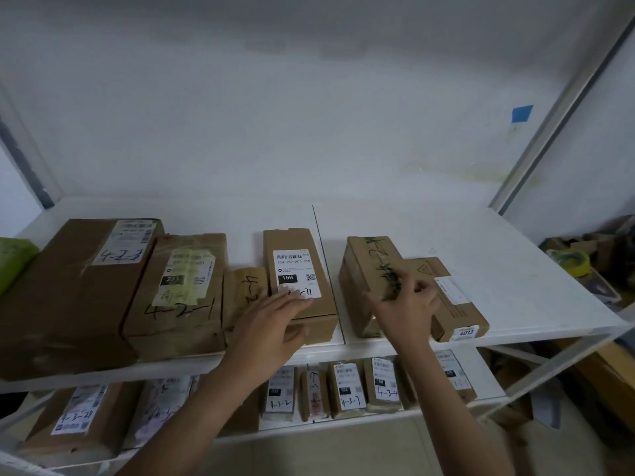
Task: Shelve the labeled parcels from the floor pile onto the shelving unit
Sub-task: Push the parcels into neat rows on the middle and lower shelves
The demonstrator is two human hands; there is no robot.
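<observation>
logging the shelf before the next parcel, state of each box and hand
15H box: flat on top shelf, closed
left hand: fingers straight, resting on 15H box
green-marked box: flat, closed, beside 4013 box
right hand: fingers bent on green-marked box, grip unclear
4013 box: flat, closed, at front edge

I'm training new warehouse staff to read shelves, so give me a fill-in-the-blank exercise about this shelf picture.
1. The left hand rests on the labelled parcel whose black tag reads ____.
2. The right hand touches the handwritten parcel, marked in ____ ink.
3. The rightmost parcel on the upper shelf carries a sticker reading ____.
4. A piece of ____ tape sticks to the wall.

Missing words: 15H, green, 4013, blue.
</observation>
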